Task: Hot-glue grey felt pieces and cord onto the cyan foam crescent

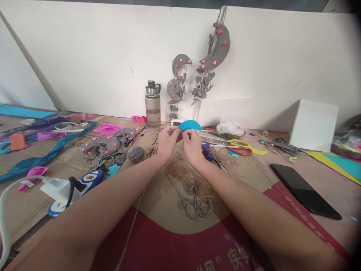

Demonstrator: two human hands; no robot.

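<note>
My left hand (167, 140) and right hand (192, 142) both pinch the blue felt half-disc (189, 125), fingers closed on its lower edge. The red mat (180, 244) under my arms bears white Chinese characters, cut off and unreadable.

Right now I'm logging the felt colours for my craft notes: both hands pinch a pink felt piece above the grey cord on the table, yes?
Not quite. The felt piece is blue, not pink, as the head view shows. Left hand and right hand both pinch it, above the grey cord on the table.
</note>
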